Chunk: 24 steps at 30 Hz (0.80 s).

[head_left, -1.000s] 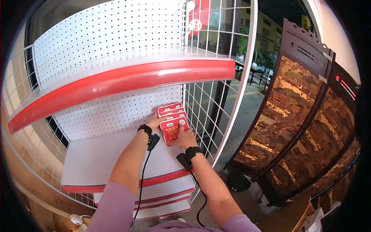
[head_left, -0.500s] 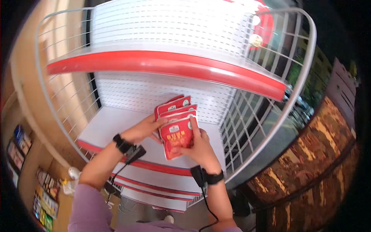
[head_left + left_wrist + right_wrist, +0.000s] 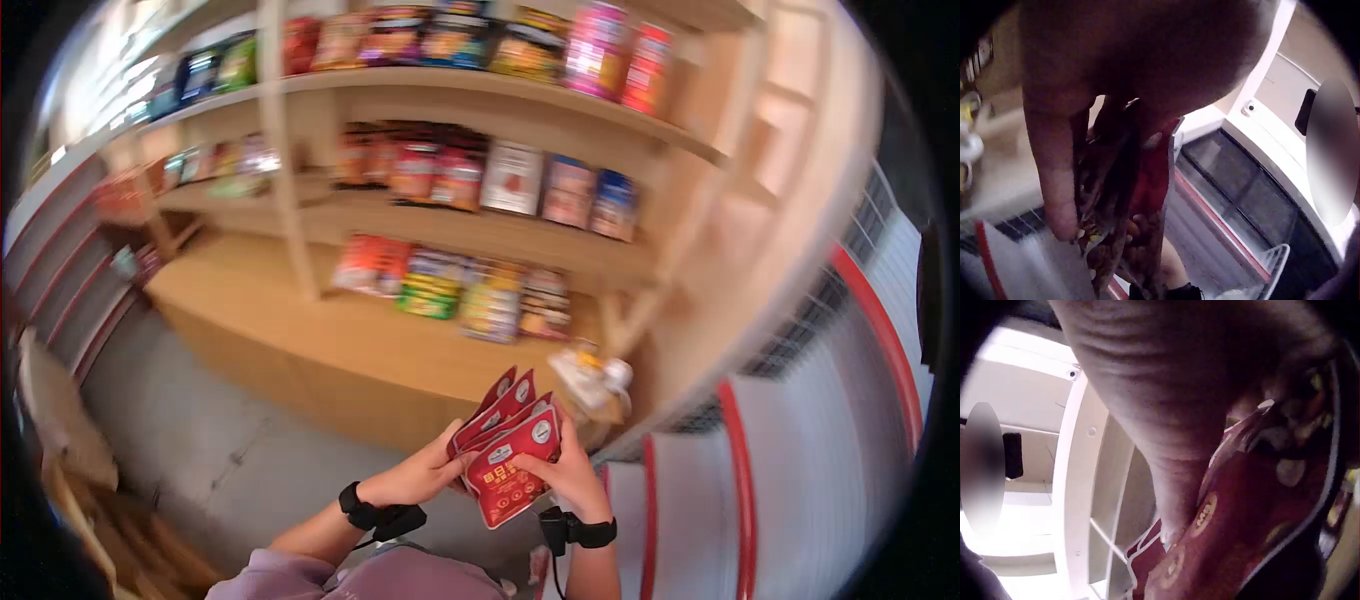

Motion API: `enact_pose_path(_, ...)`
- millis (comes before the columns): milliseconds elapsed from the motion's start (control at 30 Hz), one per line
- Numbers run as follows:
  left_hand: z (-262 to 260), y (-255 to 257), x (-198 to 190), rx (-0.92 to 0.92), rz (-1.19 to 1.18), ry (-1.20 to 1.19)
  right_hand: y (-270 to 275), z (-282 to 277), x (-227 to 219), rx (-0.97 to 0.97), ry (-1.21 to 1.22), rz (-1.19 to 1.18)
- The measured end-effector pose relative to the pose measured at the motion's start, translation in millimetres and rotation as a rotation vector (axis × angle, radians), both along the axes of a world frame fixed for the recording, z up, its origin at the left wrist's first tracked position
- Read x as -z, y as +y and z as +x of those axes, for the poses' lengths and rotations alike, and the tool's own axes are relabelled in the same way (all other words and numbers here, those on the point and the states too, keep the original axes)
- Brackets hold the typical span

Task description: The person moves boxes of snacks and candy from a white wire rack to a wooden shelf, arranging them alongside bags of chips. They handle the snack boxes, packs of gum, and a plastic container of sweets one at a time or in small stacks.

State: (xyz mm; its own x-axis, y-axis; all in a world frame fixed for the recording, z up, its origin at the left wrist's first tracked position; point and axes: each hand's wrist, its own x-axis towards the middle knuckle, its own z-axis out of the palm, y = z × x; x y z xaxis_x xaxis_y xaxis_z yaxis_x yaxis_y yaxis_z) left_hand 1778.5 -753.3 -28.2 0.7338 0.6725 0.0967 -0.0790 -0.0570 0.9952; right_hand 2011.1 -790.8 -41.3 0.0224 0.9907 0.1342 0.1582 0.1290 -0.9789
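Several red snack packets (image 3: 510,472), fanned in a stack, are held in front of the body in the head view. My left hand (image 3: 420,472) grips the stack's left side, thumb over the packets. On the opposite side my right hand (image 3: 578,480) pinches the front packet, its thumb lying across the printed face. Nuts or dried pieces show through a packet's clear back (image 3: 1132,234) in the left wrist view. In the right wrist view, the thumb presses on the front packet's red face (image 3: 1241,506).
Ahead stands a wooden shelf unit (image 3: 440,85) with rows of snack bags, blurred by motion. Below it runs a wooden ledge (image 3: 230,290) with more bags (image 3: 430,285) and a white item (image 3: 590,380). White shelves with red edges (image 3: 735,480) stand at right.
The view has swung from the white pegboard shelf to the wooden snack shelf. Both hands have drawn the red packets off the white shelf and carried them along, still held together.
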Motion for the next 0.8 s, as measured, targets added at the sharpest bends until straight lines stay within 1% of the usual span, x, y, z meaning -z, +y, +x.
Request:
enact_pose_path(33,-43,3,-6,-0.092,0.006,0.0,24,-41,6,-0.092,0.0,0.006)
enact_pose_path(67,-86,3,-10,-0.203,0.113,0.032,44,-84,11,-0.166,-0.011,0.011)
enact_pose_path(100,-117,1,-7,-0.302,0.214,0.075,61,-118,23,-0.228,-0.019,0.012)
enact_pose_path(133,-154,-5,-17,-0.382,-0.071,0.019,74,-163,26,-0.342,0.115,-0.061)
enact_pose_path(167,-182,-10,-13,-0.438,-0.082,0.007,83,-196,27,-0.397,0.103,-0.074)
enact_pose_path(233,-245,-16,-12,-0.615,-0.034,0.126,102,-268,22,-0.614,0.223,-0.268)
enact_pose_path(267,-272,-18,1,-0.681,0.027,0.144,109,-298,23,-0.669,0.22,-0.277)
enact_pose_path(300,-293,-21,0,-0.709,0.037,0.147,119,-326,23,-0.698,0.219,-0.269)
enact_pose_path(367,-328,-23,-6,-0.851,-0.123,0.05,138,-373,26,-0.819,0.196,-0.291)
enact_pose_path(400,-340,-18,-4,-0.908,-0.193,0.01,147,-394,24,-0.839,0.187,-0.316)
enact_pose_path(433,-355,-10,7,-0.915,-0.194,0.006,158,-414,29,-0.847,0.183,-0.318)
enact_pose_path(500,-386,11,37,-1.064,-0.153,-0.125,185,-452,41,-0.837,0.103,-0.33)
enact_pose_path(533,-398,23,42,-1.11,-0.252,-0.23,195,-469,45,-0.845,0.103,-0.336)
enact_pose_path(567,-412,37,51,-1.116,-0.253,-0.224,205,-488,49,-0.833,0.172,-0.343)
enact_pose_path(600,-428,54,60,-1.154,-0.203,-0.226,217,-508,52,-0.822,0.241,-0.347)
enact_pose_path(633,-445,72,64,-1.192,-0.149,-0.225,232,-527,56,-0.83,0.251,-0.342)
enact_pose_path(667,-462,90,65,-1.196,-0.08,-0.175,249,-544,59,-0.83,0.25,-0.345)
enact_pose_path(700,-483,108,70,-1.203,-0.066,-0.167,268,-563,64,-0.831,0.248,-0.346)
enact_pose_path(767,-526,147,74,-1.161,-0.174,-0.196,314,-605,64,-0.888,0.305,-0.343)
enact_pose_path(800,-544,166,71,-1.166,-0.266,-0.381,337,-628,61,-0.877,0.252,-0.335)
